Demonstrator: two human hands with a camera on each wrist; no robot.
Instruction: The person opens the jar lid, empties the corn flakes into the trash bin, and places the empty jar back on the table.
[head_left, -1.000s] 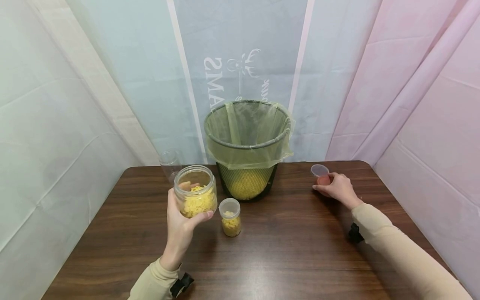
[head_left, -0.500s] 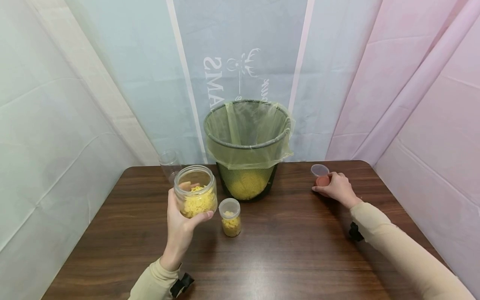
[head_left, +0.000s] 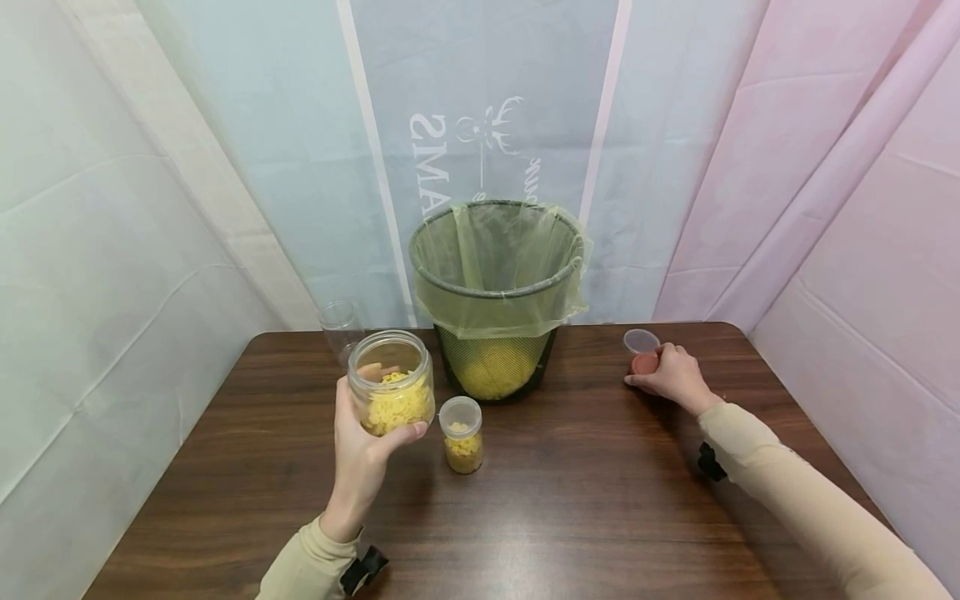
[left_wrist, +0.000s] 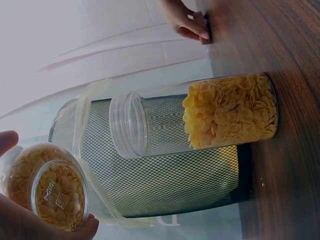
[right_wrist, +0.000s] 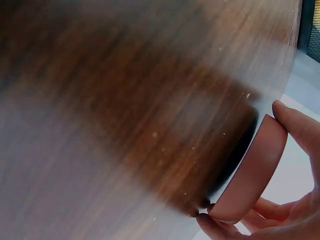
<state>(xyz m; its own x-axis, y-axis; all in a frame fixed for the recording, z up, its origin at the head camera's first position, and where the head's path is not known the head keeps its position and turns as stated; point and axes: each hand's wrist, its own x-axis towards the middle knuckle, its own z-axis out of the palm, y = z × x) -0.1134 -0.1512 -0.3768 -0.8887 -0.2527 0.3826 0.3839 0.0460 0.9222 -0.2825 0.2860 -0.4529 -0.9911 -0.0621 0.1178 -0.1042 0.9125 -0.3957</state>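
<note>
My left hand (head_left: 362, 467) grips a wide clear jar (head_left: 400, 410), raised and without a lid, partly filled with yellow corn flakes. Its embossed base (left_wrist: 59, 194) faces the left wrist camera. At the table's back right, my right hand (head_left: 677, 380) pinches a reddish-pink jar lid (head_left: 643, 364) by its edges. In the right wrist view the lid's side wall (right_wrist: 256, 172) is close over the wood, tilted. A round translucent lid (head_left: 641, 339) shows just behind it. Right of the wide jar, a smaller jar of corn flakes (head_left: 463, 452) stands upright with a translucent cap.
A black mesh bin (head_left: 495, 342) with a pale yellow-green liner stands at the table's back middle, yellow contents showing low through the mesh. A clear container (head_left: 340, 323) stands at the back left, partly behind the wide jar. Fabric walls (head_left: 300, 125) surround the dark wooden table (head_left: 570, 500).
My right hand has shifted very slightly, and the reddish-pink lid in it sits a touch lower. My left hand and the wide jar have stayed in place.
</note>
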